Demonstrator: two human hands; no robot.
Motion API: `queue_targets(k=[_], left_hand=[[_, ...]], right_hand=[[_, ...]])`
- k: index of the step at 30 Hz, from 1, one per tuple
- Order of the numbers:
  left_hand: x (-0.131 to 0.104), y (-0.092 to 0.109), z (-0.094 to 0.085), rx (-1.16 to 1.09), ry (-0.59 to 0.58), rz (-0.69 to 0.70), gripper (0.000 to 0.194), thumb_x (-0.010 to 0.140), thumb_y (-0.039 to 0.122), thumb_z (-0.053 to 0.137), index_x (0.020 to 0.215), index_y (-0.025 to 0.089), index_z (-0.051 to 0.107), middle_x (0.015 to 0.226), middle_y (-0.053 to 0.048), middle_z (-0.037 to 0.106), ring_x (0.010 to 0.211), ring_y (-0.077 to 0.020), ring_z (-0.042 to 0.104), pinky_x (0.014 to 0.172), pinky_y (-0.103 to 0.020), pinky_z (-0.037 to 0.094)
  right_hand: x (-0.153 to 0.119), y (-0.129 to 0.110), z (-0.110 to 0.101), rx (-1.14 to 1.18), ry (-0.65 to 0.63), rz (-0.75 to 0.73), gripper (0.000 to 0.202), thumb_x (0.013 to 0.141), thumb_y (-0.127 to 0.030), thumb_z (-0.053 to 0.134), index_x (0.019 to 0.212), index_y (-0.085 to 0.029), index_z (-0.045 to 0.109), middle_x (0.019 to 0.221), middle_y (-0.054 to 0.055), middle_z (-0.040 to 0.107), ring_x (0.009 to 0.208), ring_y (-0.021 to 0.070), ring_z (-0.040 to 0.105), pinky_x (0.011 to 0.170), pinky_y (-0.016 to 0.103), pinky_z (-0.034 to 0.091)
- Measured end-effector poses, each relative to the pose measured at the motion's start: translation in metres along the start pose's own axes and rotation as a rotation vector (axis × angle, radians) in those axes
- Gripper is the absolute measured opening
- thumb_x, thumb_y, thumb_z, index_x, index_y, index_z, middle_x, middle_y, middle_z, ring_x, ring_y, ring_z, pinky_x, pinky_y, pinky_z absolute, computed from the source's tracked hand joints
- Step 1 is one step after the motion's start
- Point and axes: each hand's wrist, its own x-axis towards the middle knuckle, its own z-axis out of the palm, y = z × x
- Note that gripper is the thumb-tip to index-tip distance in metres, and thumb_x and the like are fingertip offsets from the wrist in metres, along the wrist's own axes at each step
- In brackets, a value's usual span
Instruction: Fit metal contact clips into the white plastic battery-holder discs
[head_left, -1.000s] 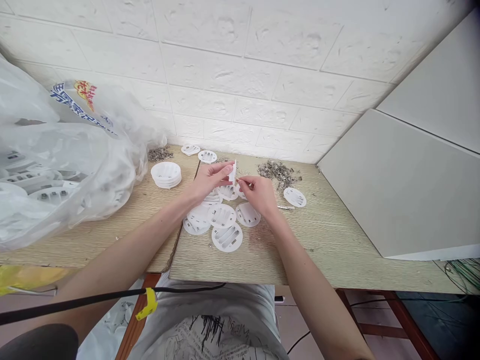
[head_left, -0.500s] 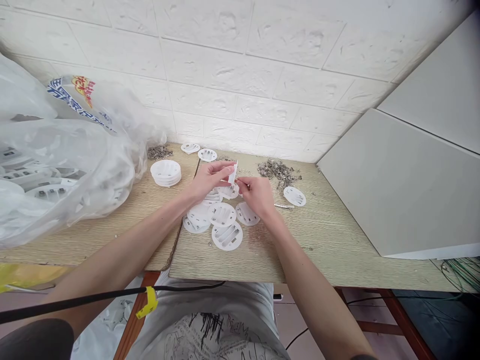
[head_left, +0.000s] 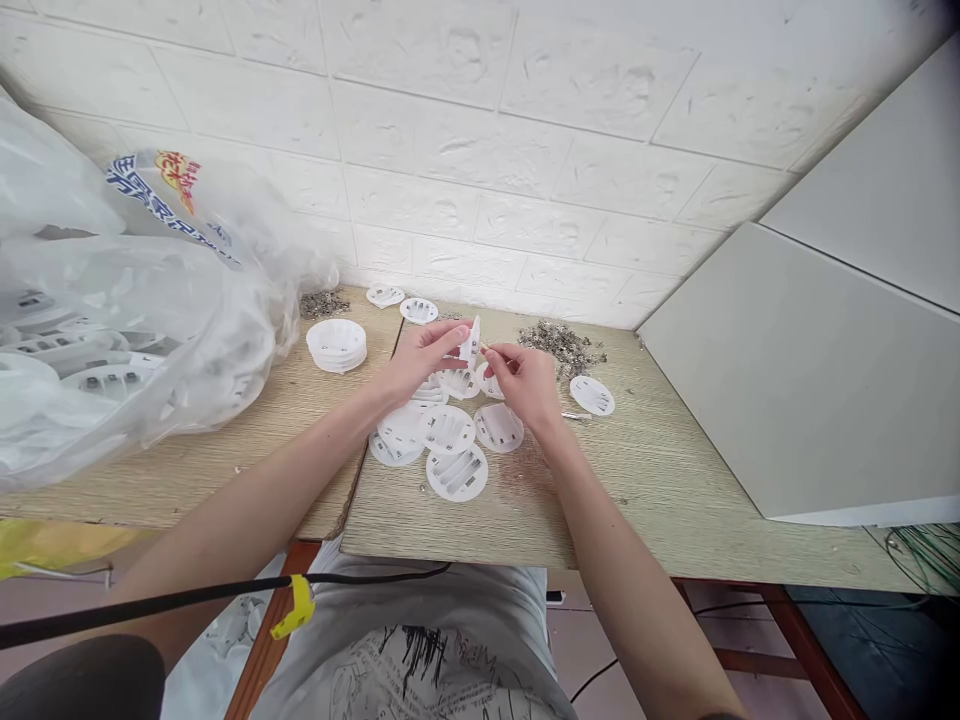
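Between the fingers of my left hand (head_left: 429, 358), a round white plastic battery holder (head_left: 472, 342) is held up on edge, its slotted face turned to the right. My right hand (head_left: 526, 380) is pinched close beside that face; whatever is between its fingertips is too small to make out. Several more white discs lie below the hands, among them a battery holder (head_left: 457, 473) with long slots and metal contacts. Behind the right hand spreads a pile of small metal contacts (head_left: 559, 345). A thin metallic tool (head_left: 576, 415) lies partly hidden by the right wrist.
A stack of white discs (head_left: 336, 346) stands to the left, before another small metal pile (head_left: 324, 303). A large clear plastic bag (head_left: 225, 330) of discs fills the left side. A white brick wall (head_left: 420, 140) closes the back; a grey panel (head_left: 795, 370) leans at right.
The battery holder in my left hand has turned so that more of its slotted face shows. My right hand has drawn slightly away from it to the right.
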Motion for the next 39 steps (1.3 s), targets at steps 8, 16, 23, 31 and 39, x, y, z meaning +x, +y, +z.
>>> queue_targets(k=[8, 16, 23, 31, 39], left_hand=[[-0.0037, 0.0011, 0.0028, 0.112, 0.012, 0.012, 0.047, 0.069, 0.051, 0.076, 0.107, 0.023, 0.075, 0.113, -0.007, 0.07, 0.098, -0.0213, 0.063, 0.085, -0.036, 0.054], [-0.0042, 0.0013, 0.0006, 0.197, 0.005, 0.014, 0.046, 0.07, 0.051, 0.075, 0.105, 0.022, 0.076, 0.108, -0.007, 0.072, 0.094, -0.0207, 0.063, 0.083, -0.034, 0.053], [-0.0048, 0.0005, 0.0014, 0.17, -0.01, 0.002, 0.045, 0.071, 0.049, 0.075, 0.105, 0.02, 0.075, 0.104, -0.007, 0.071, 0.094, -0.0209, 0.062, 0.082, -0.035, 0.055], [0.0001, 0.0007, 0.0003, -0.008, 0.027, -0.006, 0.043, 0.07, 0.054, 0.074, 0.091, 0.016, 0.074, 0.091, -0.007, 0.069, 0.083, -0.017, 0.063, 0.081, -0.036, 0.055], [-0.001, 0.0015, 0.0013, -0.024, 0.016, -0.01, 0.043, 0.07, 0.051, 0.074, 0.095, 0.016, 0.074, 0.098, -0.008, 0.07, 0.088, -0.0173, 0.062, 0.084, -0.037, 0.055]], right_hand=[[-0.0004, 0.0007, 0.0015, -0.13, -0.027, -0.024, 0.027, 0.09, -0.026, 0.05, 0.073, -0.019, 0.07, 0.066, 0.002, 0.07, 0.054, 0.0143, 0.054, 0.057, 0.026, 0.032], [-0.0038, -0.0048, 0.0022, -0.238, -0.041, -0.057, 0.031, 0.09, -0.021, 0.047, 0.062, -0.02, 0.061, 0.062, 0.003, 0.065, 0.054, 0.0151, 0.051, 0.057, 0.027, 0.029], [-0.0059, -0.0077, 0.0016, -0.299, -0.051, -0.09, 0.032, 0.092, -0.018, 0.044, 0.063, -0.02, 0.059, 0.063, 0.004, 0.064, 0.055, 0.0153, 0.049, 0.057, 0.027, 0.028], [-0.0016, -0.0016, 0.0014, -0.096, -0.019, -0.06, 0.029, 0.091, -0.027, 0.048, 0.077, -0.018, 0.071, 0.065, 0.003, 0.069, 0.055, 0.0149, 0.055, 0.059, 0.026, 0.036], [0.0009, -0.0019, -0.0023, 0.02, -0.067, 0.014, 0.028, 0.087, -0.028, 0.051, 0.08, -0.016, 0.075, 0.062, 0.002, 0.069, 0.051, 0.0131, 0.053, 0.056, 0.025, 0.037]])
